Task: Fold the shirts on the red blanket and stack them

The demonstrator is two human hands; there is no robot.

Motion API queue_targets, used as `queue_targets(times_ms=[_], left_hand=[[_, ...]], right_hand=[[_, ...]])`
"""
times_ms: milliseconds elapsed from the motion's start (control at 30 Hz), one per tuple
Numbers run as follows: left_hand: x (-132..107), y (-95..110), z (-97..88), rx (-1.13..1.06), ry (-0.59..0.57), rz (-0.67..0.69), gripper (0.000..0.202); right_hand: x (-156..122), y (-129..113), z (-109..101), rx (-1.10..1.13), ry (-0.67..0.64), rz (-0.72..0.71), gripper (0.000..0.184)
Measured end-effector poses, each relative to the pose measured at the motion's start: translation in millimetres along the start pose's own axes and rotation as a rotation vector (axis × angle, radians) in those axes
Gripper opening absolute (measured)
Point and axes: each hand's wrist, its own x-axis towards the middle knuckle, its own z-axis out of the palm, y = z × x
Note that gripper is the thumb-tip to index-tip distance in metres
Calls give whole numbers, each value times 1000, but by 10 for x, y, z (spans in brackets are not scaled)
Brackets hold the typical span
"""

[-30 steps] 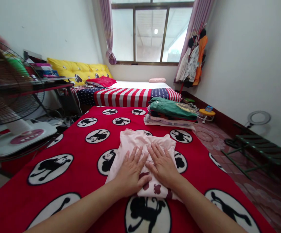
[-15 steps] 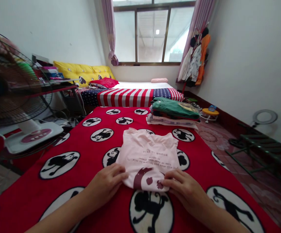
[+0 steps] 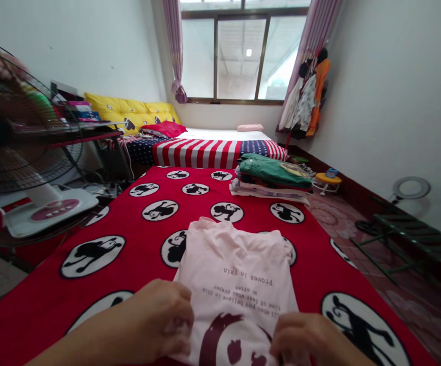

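Observation:
A pale pink T-shirt (image 3: 239, 254) lies folded on the red blanket, its dark printed words and maroon design upside down to me. My left hand (image 3: 159, 320) is closed at its left edge, fingers curled and slightly blurred. At the lower right edge my right hand (image 3: 307, 338) pinches the fabric between thumb and fingers. The bottom of the shirt runs out of view. Beyond it, at the blanket's far right, rests a stack of folded clothes (image 3: 271, 178) with a green garment (image 3: 269, 168) on top.
Under everything spreads a red blanket (image 3: 128, 213) with monkeys in white ovals. A fan (image 3: 22, 127) stands at the left. Behind is a bed with a flag-patterned cover (image 3: 201, 152). To the right are a yellow stool (image 3: 327, 178), a green folding bench (image 3: 414, 234) and a ring light (image 3: 411, 188).
Both hands have come closer to me, drawing the T-shirt along. The shirt has slid nearer on the blanket and its bottom has left the view. The clothes stack has stayed put.

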Motion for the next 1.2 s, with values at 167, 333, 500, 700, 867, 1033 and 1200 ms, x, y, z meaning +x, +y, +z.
queue_targets(times_ms=[167,333,500,700,867,1033,1200], left_hand=[[594,-53,-37,-4,191,117,28],[1134,-81,303,186,261,114,52],[1187,-142,577,207,262,90,59],[1122,-154,497,200,251,100,57],[1095,-294,362,231,236,26,62],[1081,-490,266,287,263,-87,64],[1109,-694,252,300,266,-142,62]], right_hand=[[409,494,-258,-86,483,330,23],[699,889,-124,-359,634,636,33],[692,884,79,-417,667,536,43],[656,864,31,-218,833,265,20],[588,987,22,-271,776,343,20],[588,881,-6,-544,816,263,34],[671,840,83,-540,328,221,60]])
